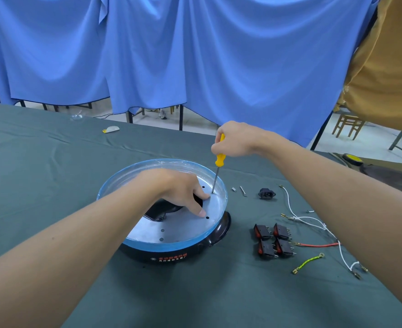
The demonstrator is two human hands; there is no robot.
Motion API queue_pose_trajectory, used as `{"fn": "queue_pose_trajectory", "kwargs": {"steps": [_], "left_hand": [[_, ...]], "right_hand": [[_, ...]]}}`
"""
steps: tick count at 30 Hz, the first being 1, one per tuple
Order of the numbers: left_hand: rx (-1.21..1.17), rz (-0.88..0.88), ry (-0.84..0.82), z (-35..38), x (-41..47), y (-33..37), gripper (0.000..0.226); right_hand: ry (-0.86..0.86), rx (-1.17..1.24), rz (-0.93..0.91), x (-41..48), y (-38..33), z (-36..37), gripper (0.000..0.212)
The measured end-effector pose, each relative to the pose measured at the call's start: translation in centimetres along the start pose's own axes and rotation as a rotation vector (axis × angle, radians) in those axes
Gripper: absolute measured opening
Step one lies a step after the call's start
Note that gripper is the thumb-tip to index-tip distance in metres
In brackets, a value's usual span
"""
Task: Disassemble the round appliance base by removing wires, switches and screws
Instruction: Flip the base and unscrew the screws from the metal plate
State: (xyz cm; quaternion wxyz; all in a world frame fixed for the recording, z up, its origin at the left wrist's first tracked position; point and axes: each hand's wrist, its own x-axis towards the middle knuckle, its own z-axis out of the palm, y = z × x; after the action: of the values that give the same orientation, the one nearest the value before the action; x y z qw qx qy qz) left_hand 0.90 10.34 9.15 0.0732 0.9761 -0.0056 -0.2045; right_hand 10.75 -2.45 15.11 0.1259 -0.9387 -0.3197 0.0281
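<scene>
Glossy black base (171, 253), matt metal plate (190, 227).

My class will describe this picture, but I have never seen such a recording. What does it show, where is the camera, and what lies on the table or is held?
There is no machine here: a person works with two bare hands, and the one picture comes from a camera worn on their head, looking down. The right hand grips a yellow-handled screwdriver, its tip set in a hole of the silver plate on the round appliance base. The left hand rests on that plate, steadying it. On the green cloth to the right lie four red-and-black switches, a black socket, white, red and green-yellow wires and small metal bits. Blue curtains hang behind.
</scene>
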Motion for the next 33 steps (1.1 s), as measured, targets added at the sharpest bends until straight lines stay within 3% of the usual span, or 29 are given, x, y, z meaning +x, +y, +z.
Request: {"fn": "queue_pose_trajectory", "kwargs": {"steps": [3, 7, 11, 15, 25, 28, 33], "left_hand": [[-0.025, -0.006, 0.011, 0.27, 0.09, -0.33, 0.060], [-0.060, -0.009, 0.014, 0.37, 0.19, -0.54, 0.061], [-0.071, -0.006, 0.012, 0.31, 0.24, -0.57, 0.062], [-0.073, -0.012, 0.011, 0.21, 0.18, -0.55, 0.062], [-0.054, -0.007, 0.005, -0.07, -0.15, -0.20, 0.060], [-0.018, -0.015, 0.005, -0.17, -0.20, 0.17, 0.059], [-0.011, -0.021, -0.010, -0.06, -0.27, 0.05, 0.060]], "right_hand": [[0.061, -0.054, 0.023, 0.17, -0.10, 0.31, 0.047], [0.071, -0.003, 0.027, 0.04, -0.29, 0.54, 0.029], [0.003, 0.053, 0.043, -0.10, -0.25, 0.13, 0.040], [0.066, 0.016, 0.063, -0.11, -0.08, 0.34, 0.041], [0.062, 0.047, 0.063, -0.03, 0.15, 0.45, 0.026], [0.111, 0.049, 0.073, 0.07, 0.25, 0.86, 0.035], [0.095, 0.040, 0.055, -0.15, 0.10, 1.00, 0.030]]}}
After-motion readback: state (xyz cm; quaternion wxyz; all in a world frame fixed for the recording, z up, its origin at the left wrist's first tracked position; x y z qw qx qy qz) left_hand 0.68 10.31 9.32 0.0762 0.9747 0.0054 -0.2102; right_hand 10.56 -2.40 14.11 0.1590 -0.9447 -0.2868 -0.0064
